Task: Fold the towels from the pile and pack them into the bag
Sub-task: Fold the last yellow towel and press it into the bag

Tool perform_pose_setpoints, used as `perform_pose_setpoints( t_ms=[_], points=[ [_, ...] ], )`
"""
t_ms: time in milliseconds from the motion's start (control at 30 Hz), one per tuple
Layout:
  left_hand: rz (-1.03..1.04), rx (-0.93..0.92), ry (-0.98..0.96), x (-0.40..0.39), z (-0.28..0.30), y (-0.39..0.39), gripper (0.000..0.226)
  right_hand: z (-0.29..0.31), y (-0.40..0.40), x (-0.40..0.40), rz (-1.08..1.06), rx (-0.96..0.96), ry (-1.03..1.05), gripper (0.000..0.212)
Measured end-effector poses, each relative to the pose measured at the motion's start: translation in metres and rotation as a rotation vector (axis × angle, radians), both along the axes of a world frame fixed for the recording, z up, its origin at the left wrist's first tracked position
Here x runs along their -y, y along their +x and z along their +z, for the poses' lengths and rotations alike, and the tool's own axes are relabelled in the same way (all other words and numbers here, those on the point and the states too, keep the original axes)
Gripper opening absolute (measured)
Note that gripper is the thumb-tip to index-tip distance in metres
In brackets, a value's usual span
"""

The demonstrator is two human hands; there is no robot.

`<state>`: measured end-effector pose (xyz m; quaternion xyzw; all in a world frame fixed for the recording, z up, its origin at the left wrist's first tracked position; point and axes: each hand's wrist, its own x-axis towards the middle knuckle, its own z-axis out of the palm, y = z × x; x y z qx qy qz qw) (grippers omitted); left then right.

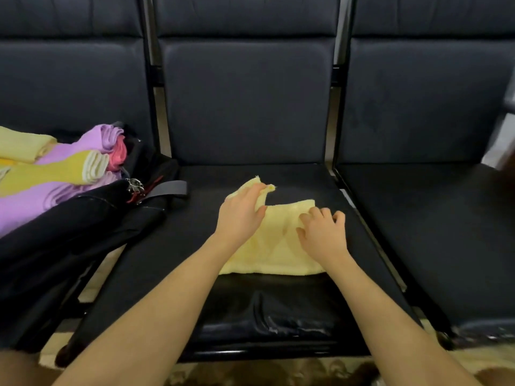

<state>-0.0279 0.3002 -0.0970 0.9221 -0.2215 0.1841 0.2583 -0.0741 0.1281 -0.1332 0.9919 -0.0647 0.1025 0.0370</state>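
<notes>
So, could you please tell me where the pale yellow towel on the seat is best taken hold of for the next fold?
Probably at its far corners. The left hand already pinches the lifted far-left corner of the towel; the far-right corner by the right hand lies flat, so pinch it from above and draw both toward the near folded edge.

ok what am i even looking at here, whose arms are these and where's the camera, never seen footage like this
There is no machine here. The single picture comes from a camera worn on a person's head, looking forward and down, so the bare arms reaching in from the bottom are that person's own.

They are working on the dark middle seat of a row of chairs. A pale yellow towel lies flat on it. The left hand pinches the towel's far corner and lifts it, as if folding. The right hand rests on the towel with fingers curled.

On the seat to the left lies a black bag, with folded purple, yellow and pink towels showing behind its edge.
</notes>
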Motion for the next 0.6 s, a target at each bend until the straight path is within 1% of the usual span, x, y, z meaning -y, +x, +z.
perform_pose_setpoints(
  t_ms=[67,100,167,233,267,333,367,400,433,500,567,600],
  points=[
    [-0.007,-0.005,-0.011,0.022,0.000,-0.003,0.043,-0.004,-0.008,0.011,-0.018,-0.010,0.081,0.031],
    [-0.011,-0.022,-0.013,0.033,0.000,-0.004,0.044,-0.006,-0.010,0.015,-0.022,0.015,0.166,0.029],
    [-0.021,-0.051,-0.042,0.053,0.001,-0.007,0.046,-0.007,-0.011,0.020,-0.058,0.135,0.400,0.028],
    [0.002,-0.073,-0.113,0.071,0.003,-0.009,0.046,-0.001,-0.010,0.023,-0.126,0.266,0.652,0.032],
    [0.009,-0.105,-0.152,0.079,0.004,-0.010,0.047,0.002,-0.010,0.025,-0.156,0.311,0.747,0.033],
    [-0.024,-0.229,-0.203,0.091,0.003,-0.010,0.053,0.005,-0.010,0.025,-0.181,0.361,0.843,0.034],
    [-0.054,-0.291,-0.191,0.094,0.001,-0.010,0.056,0.005,-0.010,0.025,-0.180,0.371,0.857,0.033],
    [-0.078,-0.315,-0.161,0.093,-0.001,-0.010,0.056,0.004,-0.010,0.023,-0.176,0.374,0.859,0.033],
    [-0.084,-0.298,-0.132,0.087,-0.005,-0.008,0.052,0.004,-0.008,0.022,-0.170,0.375,0.845,0.033],
    [-0.045,-0.218,-0.061,0.066,-0.012,-0.002,0.040,0.001,-0.004,0.021,-0.133,0.370,0.755,0.033],
    [-0.023,-0.200,0.097,0.039,-0.024,0.002,0.036,-0.001,0.000,0.016,-0.027,0.340,0.641,0.034],
    [-0.038,-0.243,0.183,0.025,-0.031,0.002,0.039,-0.001,0.002,0.012,0.063,0.305,0.617,0.034]
  ],
)
